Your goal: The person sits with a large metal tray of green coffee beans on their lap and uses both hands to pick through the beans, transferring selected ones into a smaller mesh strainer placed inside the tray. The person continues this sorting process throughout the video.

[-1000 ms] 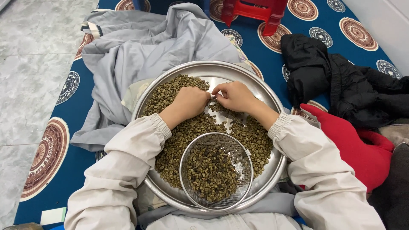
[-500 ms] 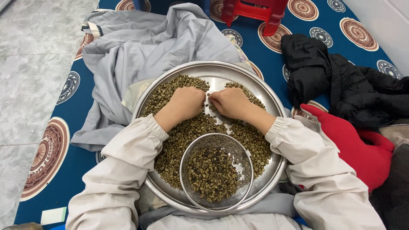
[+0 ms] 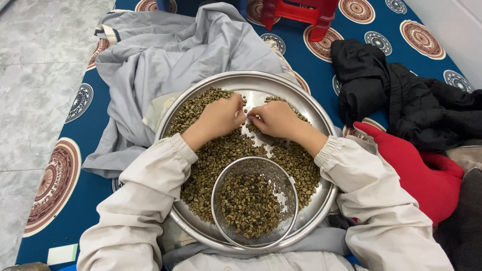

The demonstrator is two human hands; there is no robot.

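Note:
A wide round steel tray (image 3: 251,82) rests on my lap, covered with greenish-brown beans (image 3: 213,160). A small wire sieve (image 3: 254,201) with darker beans sits on the tray's near side. My left hand (image 3: 217,119) lies palm down on the beans at the tray's middle, fingers curled. My right hand (image 3: 273,119) is just beside it, fingertips pinched together over the beans and nearly touching my left fingers. Whether a bean is between the right fingertips cannot be told. Both arms wear cream sleeves.
A grey cloth (image 3: 170,55) lies under and beyond the tray on a blue patterned mat (image 3: 65,165). A black garment (image 3: 401,100) and a red one (image 3: 416,165) lie at the right. A red plastic stool (image 3: 301,12) stands at the far edge.
My right hand has slid left toward my left hand, so their fingertips now almost meet at the tray's middle. My left hand has barely moved.

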